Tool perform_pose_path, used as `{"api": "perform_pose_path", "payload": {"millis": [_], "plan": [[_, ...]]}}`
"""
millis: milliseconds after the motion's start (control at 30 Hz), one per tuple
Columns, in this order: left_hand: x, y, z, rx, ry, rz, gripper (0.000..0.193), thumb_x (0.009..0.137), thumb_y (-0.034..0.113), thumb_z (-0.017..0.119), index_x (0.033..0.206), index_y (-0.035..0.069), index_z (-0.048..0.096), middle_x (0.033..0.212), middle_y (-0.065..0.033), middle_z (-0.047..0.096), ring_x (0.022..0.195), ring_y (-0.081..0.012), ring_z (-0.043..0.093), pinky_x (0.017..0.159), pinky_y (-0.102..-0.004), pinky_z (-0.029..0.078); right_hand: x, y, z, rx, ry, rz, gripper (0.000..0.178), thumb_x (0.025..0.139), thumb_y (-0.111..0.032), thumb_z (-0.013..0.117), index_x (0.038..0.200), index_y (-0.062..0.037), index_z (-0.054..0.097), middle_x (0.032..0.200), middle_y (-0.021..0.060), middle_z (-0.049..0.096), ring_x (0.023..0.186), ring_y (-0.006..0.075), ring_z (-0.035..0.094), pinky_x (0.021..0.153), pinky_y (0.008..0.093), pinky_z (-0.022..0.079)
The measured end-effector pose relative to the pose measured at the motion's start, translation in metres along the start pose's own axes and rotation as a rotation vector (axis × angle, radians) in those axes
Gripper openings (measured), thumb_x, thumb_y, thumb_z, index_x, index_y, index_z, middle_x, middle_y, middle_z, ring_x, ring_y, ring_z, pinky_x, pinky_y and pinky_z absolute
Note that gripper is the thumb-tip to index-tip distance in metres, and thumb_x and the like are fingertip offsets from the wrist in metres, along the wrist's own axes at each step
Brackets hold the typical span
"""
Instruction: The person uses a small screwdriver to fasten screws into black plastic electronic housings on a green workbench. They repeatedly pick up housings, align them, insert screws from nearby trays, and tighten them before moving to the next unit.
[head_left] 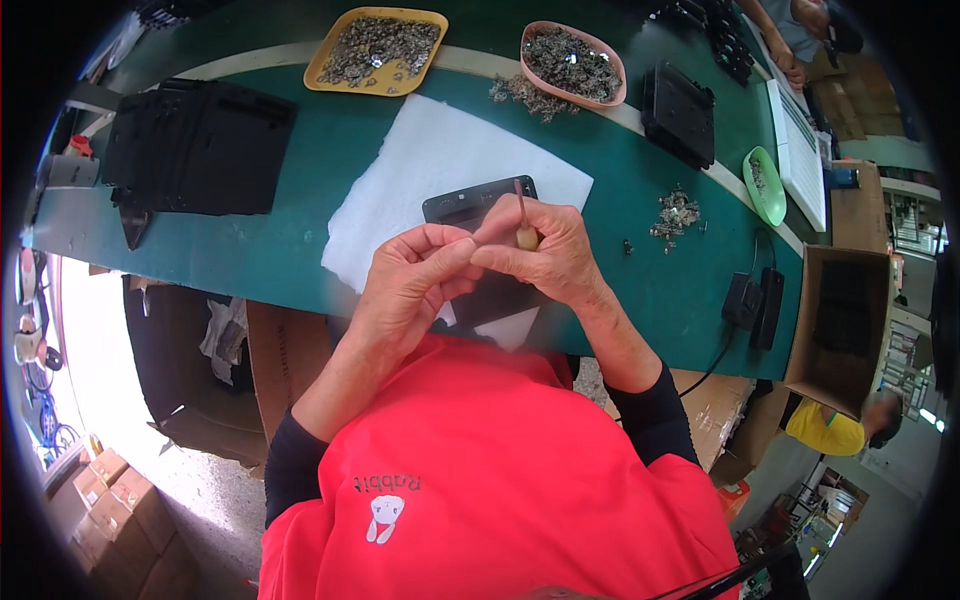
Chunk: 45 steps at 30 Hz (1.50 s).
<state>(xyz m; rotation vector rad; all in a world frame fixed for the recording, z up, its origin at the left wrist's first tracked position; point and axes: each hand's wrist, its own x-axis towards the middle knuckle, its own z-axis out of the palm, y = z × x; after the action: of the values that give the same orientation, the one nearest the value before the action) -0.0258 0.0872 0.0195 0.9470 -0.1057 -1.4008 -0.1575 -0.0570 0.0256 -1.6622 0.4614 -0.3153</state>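
My left hand and my right hand meet above a black plastic panel. The fingers of my left hand are pinched together at the right hand's fingertips; whatever is between them is too small or hidden to name. My right hand is closed round a small tool with a pale, wood-coloured handle and a thin shaft pointing away from me. Beneath my hands, the panel lies on a white foam sheet, and my hands cover much of it.
A yellow tray and a pink tray hold small metal parts at the far side. Loose parts lie on the green table to the right. Stacked black panels stand left; a green bowl and black adapter sit right.
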Motion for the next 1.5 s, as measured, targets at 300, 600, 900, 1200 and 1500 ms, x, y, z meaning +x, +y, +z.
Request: {"api": "perform_pose_path", "payload": {"millis": [300,600,900,1200,1500], "plan": [[-0.001,-0.008,0.004,0.109,0.095,0.125,0.014,0.089,0.009,0.070,0.099,-0.001,0.066,0.086,-0.0083,0.070,0.075,-0.0134,0.068,0.066,-0.0240,0.055,-0.005,-0.005,0.000,0.003,-0.004,0.152,0.021,0.080,-0.019,0.078,0.084,-0.0013,0.068,0.074,0.0038,0.067,0.070,0.0084,0.059,0.066,0.0259,0.049],[-0.003,-0.023,0.010,0.465,0.192,0.374,0.020,0.094,0.003,0.061,0.111,-0.001,0.069,0.086,-0.0029,0.069,0.079,-0.0068,0.062,0.071,-0.0197,0.050,-0.013,0.003,0.024,0.034,0.208,-0.005,0.013,0.086,-0.009,0.070,0.083,0.0013,0.062,0.077,0.0054,0.066,0.070,0.0081,0.063,0.064,0.0241,0.051],[-0.006,-0.018,0.008,0.362,0.150,0.289,0.019,0.093,0.004,0.062,0.109,-0.003,0.069,0.087,-0.0046,0.069,0.078,-0.0075,0.062,0.071,-0.0192,0.049,-0.006,-0.003,0.014,0.212,0.082,0.143,0.014,0.086,-0.010,0.071,0.085,-0.0001,0.061,0.076,0.0027,0.066,0.072,0.0061,0.062,0.062,0.0234,0.049],[0.000,-0.002,-0.006,0.514,0.289,0.303,0.012,0.092,0.006,0.063,0.098,-0.004,0.068,0.085,-0.0083,0.070,0.067,-0.0096,0.063,0.061,-0.0220,0.050,0.019,0.017,-0.038,-0.703,0.342,-0.186,0.023,0.078,-0.025,0.075,0.089,-0.0057,0.071,0.084,0.0104,0.065,0.082,0.0304,0.065,0.074,0.0383,0.052],[0.010,0.000,-0.003,0.935,0.436,0.326,0.015,0.093,0.011,0.063,0.088,-0.004,0.062,0.072,-0.0019,0.062,0.061,-0.0052,0.057,0.056,-0.0209,0.047,0.022,0.035,-0.038,-0.631,0.284,-0.072,0.023,0.080,-0.024,0.074,0.086,-0.0025,0.068,0.080,0.0113,0.066,0.073,0.0278,0.064,0.067,0.0365,0.050]]}}
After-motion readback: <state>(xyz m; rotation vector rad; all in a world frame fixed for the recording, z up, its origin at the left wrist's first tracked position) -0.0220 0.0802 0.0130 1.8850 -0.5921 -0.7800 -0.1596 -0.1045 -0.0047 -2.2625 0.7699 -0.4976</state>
